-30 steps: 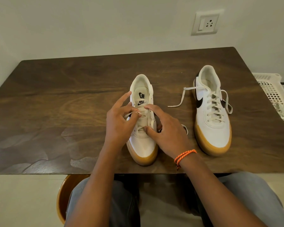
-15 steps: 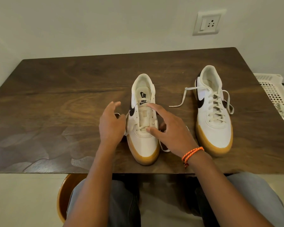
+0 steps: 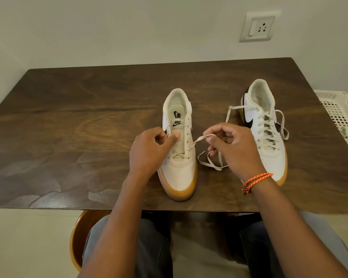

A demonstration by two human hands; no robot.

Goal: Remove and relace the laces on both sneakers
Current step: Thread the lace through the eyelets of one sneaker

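Observation:
Two white sneakers with gum soles stand toes toward me on the dark wooden table [image 3: 68, 137]. The middle sneaker [image 3: 180, 173] has its cream lace [image 3: 199, 139] crossed only through the lowest eyelets. My right hand [image 3: 235, 149] pinches this lace and holds it stretched out to the right of the shoe, and the rest of it loops on the table [image 3: 209, 164]. My left hand [image 3: 147, 151] grips the shoe's left eyelet flap, thumb on the tongue. The right sneaker [image 3: 269, 155] is laced to the top, its untied ends lying loose beside it.
A white plastic basket [image 3: 339, 119] sits off the table's right edge. A wall socket [image 3: 257, 27] is on the wall behind. The near table edge runs just past the shoe toes, with my knees and a brown stool [image 3: 78, 237] below it.
My right hand left the shoe's tongue, took the lace and drew it out to the right. My left hand came from beside the shoe back onto its left flap and tongue.

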